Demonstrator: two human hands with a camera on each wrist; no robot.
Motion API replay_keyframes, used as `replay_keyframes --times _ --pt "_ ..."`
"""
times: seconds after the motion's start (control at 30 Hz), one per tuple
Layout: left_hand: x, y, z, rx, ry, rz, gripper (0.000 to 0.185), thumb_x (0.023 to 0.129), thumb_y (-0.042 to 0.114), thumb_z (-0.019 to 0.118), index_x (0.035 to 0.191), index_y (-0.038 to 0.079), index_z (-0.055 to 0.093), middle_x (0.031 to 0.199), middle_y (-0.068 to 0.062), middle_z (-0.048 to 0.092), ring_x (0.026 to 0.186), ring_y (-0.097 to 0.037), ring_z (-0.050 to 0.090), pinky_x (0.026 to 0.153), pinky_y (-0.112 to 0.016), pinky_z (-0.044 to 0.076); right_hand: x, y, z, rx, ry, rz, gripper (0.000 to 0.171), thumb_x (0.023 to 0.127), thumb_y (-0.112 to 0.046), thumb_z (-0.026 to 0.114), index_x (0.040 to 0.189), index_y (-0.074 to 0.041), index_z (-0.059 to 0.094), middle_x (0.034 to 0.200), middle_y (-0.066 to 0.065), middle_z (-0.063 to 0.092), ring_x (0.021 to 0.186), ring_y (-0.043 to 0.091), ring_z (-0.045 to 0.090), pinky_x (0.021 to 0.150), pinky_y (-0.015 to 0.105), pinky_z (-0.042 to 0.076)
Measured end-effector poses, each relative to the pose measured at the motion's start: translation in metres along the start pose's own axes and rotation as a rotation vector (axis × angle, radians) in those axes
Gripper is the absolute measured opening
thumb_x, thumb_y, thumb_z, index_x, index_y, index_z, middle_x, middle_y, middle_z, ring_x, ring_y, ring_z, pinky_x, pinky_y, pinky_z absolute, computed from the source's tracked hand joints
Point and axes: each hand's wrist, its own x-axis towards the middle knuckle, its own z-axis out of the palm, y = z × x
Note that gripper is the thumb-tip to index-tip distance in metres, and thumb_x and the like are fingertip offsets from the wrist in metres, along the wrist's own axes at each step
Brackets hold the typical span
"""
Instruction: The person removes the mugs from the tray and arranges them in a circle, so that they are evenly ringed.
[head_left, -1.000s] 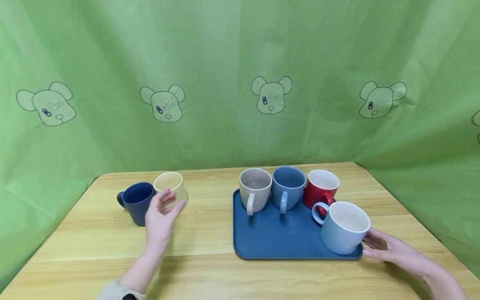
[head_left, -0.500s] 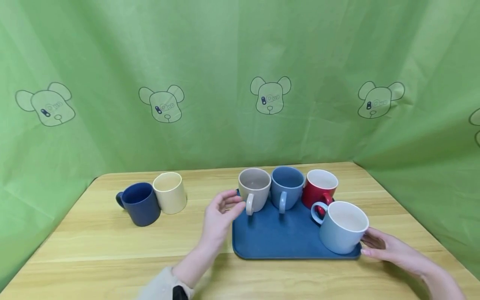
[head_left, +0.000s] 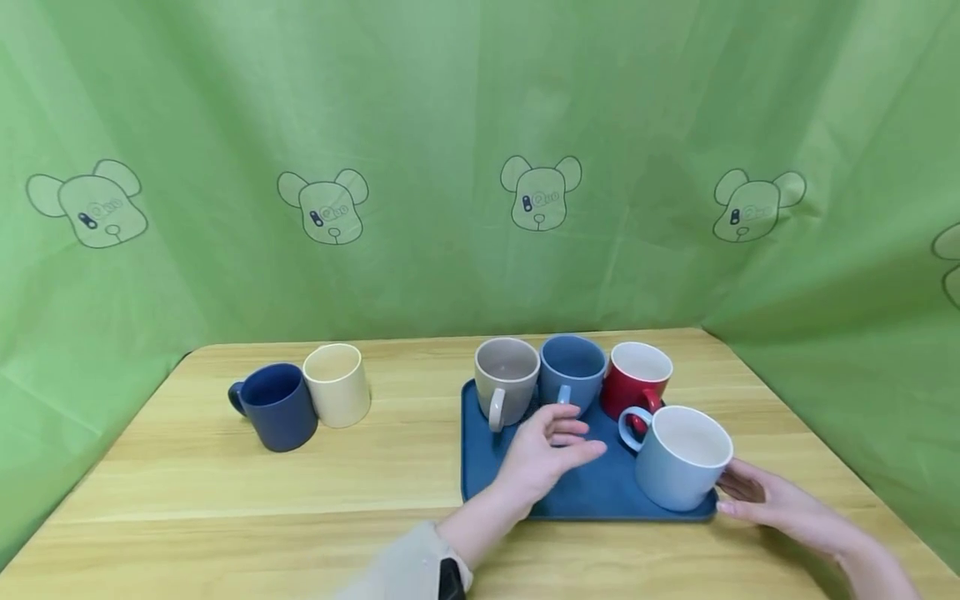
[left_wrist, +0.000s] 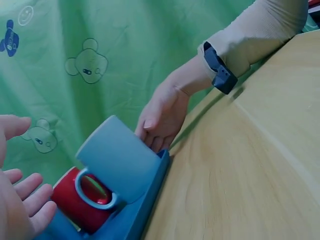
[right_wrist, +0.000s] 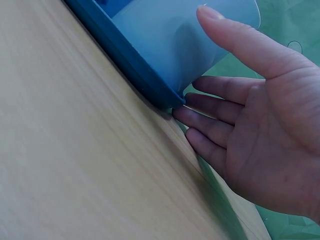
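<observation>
On a blue tray (head_left: 592, 496), the light blue mug (head_left: 678, 467) stands upright at the front right corner, its handle facing left. My left hand (head_left: 543, 454) hovers over the tray, fingers loosely spread and holding nothing, close in front of the blue mug (head_left: 573, 367). In the left wrist view, its fingers (left_wrist: 32, 195) point toward the red mug (left_wrist: 80, 202) and the light blue mug. My right hand (head_left: 776, 504) is beside the light blue mug, with relaxed fingers (right_wrist: 210, 125) right at the tray corner and the thumb near the mug's side.
A grey mug (head_left: 495, 358) and the red mug (head_left: 626, 392) stand along the tray's back edge, flanking the blue one. Left on the wooden table (head_left: 225, 517), a dark blue mug (head_left: 285, 421) stands against a cream mug (head_left: 345, 400). A green curtain (head_left: 420, 275) hangs behind.
My left hand has moved right, from in front of the cream mug, past the grey mug, to over the tray. The right hand and the mugs stay in place.
</observation>
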Motion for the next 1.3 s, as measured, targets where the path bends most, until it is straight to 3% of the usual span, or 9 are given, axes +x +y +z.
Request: replay_keyframes --times 0.17,0.2,0.4,0.43,0.6,0.87,1.0,1.23,1.3 --pt "0.013 -0.009 0.021 0.032 -0.050 -0.040 0.051 0.076 0.010 0.075 0.122 0.007 0.054 0.103 0.002 0.062 0.096 -0.017 0.060 0.078 -0.022 0.048 0.001 0.003 -0.001 0.013 -0.004 -0.020 0.064 0.088 0.003 0.053 0.131 0.027 0.013 0.130 0.049 0.017 0.109 -0.016 0.036 0.087 0.013 0.037" --pt "0.015 -0.011 0.025 0.029 -0.060 -0.047 0.052 0.076 0.009 0.075 0.123 0.007 0.053 0.104 0.003 0.062 0.096 -0.017 0.060 0.078 -0.021 0.048 0.001 0.004 0.000 0.017 -0.003 -0.028 0.063 0.088 0.004 0.053 0.131 0.027 0.013 0.135 0.041 0.026 0.109 -0.016 0.037 0.087 0.013 0.037" --pt "0.024 -0.025 0.050 0.072 -0.092 -0.080 0.056 0.074 0.010 0.077 0.125 0.012 0.052 0.110 0.005 0.059 0.098 -0.010 0.056 0.080 -0.021 0.046 0.001 0.006 0.002 0.030 -0.016 -0.051 0.061 0.089 0.005 0.051 0.131 0.027 0.013 0.135 0.042 0.026 0.111 -0.014 0.038 0.087 0.013 0.038" --pt "0.025 -0.027 0.054 0.104 -0.092 -0.076 0.056 0.074 0.012 0.078 0.124 0.014 0.052 0.111 0.007 0.058 0.098 -0.008 0.055 0.081 -0.021 0.045 0.001 0.005 0.003 0.028 -0.016 -0.039 0.061 0.089 0.005 0.051 0.131 0.027 0.012 0.132 0.046 0.023 0.111 -0.014 0.038 0.087 0.014 0.038" --pt "0.032 -0.034 0.071 0.251 -0.053 -0.034 0.059 0.068 0.020 0.083 0.119 0.021 0.053 0.106 0.017 0.054 0.097 -0.001 0.052 0.082 -0.020 0.044 0.002 0.003 0.004 0.039 -0.021 -0.037 0.061 0.089 0.005 0.050 0.131 0.027 0.011 0.134 0.043 0.024 0.111 -0.014 0.038 0.088 0.014 0.038" --pt "0.043 -0.038 0.087 0.353 -0.016 0.054 0.072 0.063 0.026 0.086 0.125 0.019 0.050 0.110 0.017 0.050 0.098 0.001 0.048 0.083 -0.019 0.043 -0.001 0.004 0.002 -0.011 -0.010 -0.041 0.060 0.089 0.005 0.051 0.129 0.029 0.012 0.128 0.051 0.019 0.110 -0.014 0.038 0.086 0.014 0.040" --pt "0.045 -0.040 0.097 0.438 0.042 0.091 0.077 0.059 0.030 0.088 0.125 0.019 0.050 0.112 0.015 0.047 0.098 0.000 0.046 0.082 -0.019 0.042 -0.001 0.005 0.001 0.000 -0.018 -0.046 0.060 0.090 0.005 0.050 0.129 0.029 0.011 0.127 0.052 0.017 0.109 -0.014 0.038 0.086 0.014 0.040" --pt "0.040 -0.045 0.115 0.627 0.215 0.162 0.089 0.051 0.047 0.088 0.125 0.023 0.047 0.111 0.014 0.045 0.099 -0.002 0.044 0.082 -0.020 0.039 0.001 0.007 0.000 -0.002 -0.004 -0.022 0.061 0.090 0.004 0.050 0.129 0.029 0.011 0.129 0.051 0.015 0.107 -0.016 0.037 0.084 0.013 0.040" --pt "0.038 -0.047 0.118 0.658 0.253 0.187 0.089 0.050 0.050 0.088 0.124 0.023 0.046 0.111 0.013 0.044 0.101 -0.003 0.043 0.084 -0.020 0.038 0.001 0.009 0.001 0.011 0.006 -0.030 0.060 0.090 0.004 0.050 0.130 0.029 0.012 0.139 0.029 0.033 0.108 -0.016 0.038 0.084 0.013 0.041"
